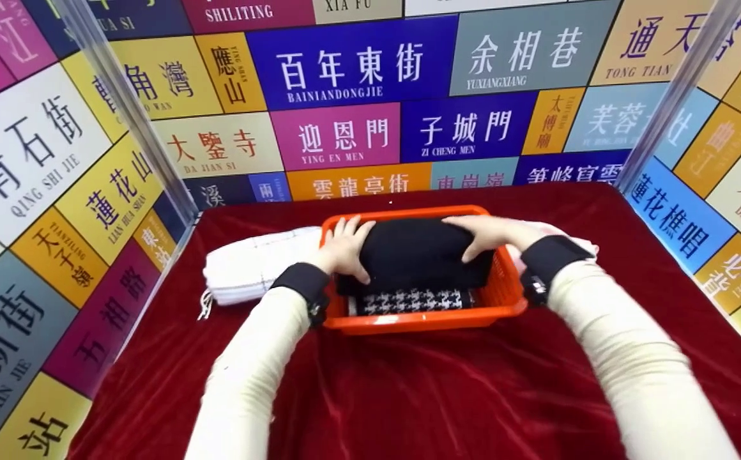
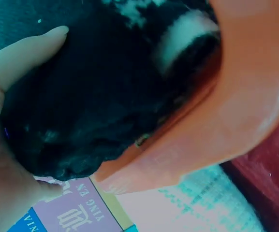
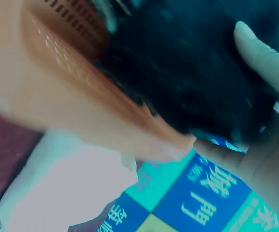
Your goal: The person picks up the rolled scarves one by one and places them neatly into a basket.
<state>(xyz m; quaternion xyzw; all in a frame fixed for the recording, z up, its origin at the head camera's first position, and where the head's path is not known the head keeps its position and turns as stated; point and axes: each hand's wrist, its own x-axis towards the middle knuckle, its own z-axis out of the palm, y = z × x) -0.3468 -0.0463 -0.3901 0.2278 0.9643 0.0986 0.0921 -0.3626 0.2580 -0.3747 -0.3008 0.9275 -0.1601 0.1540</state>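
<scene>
A thick folded black cloth [image 1: 418, 252] is held between both hands at the orange plastic basket [image 1: 425, 322], its lower part inside the rim. My left hand [image 1: 343, 248] grips the cloth's left end. In the left wrist view the thumb lies on the near face of the black cloth [image 2: 91, 87], with the other fingers partly hidden behind it. At the right end my right hand [image 1: 488, 234] grips likewise, its thumb pressing the black cloth [image 3: 192, 72] in the right wrist view. Below it in the basket lies a black-and-white houndstooth cloth [image 1: 412, 300].
Left of the basket lies a folded white cloth [image 1: 255, 262] with thin lines and a tassel. A pale pinkish cloth [image 1: 578, 240] shows at the basket's right, partly behind my right forearm. Dark red velvet [image 1: 409, 396] covers the table. Colourful sign-covered walls [image 1: 358, 70] stand behind and at the sides.
</scene>
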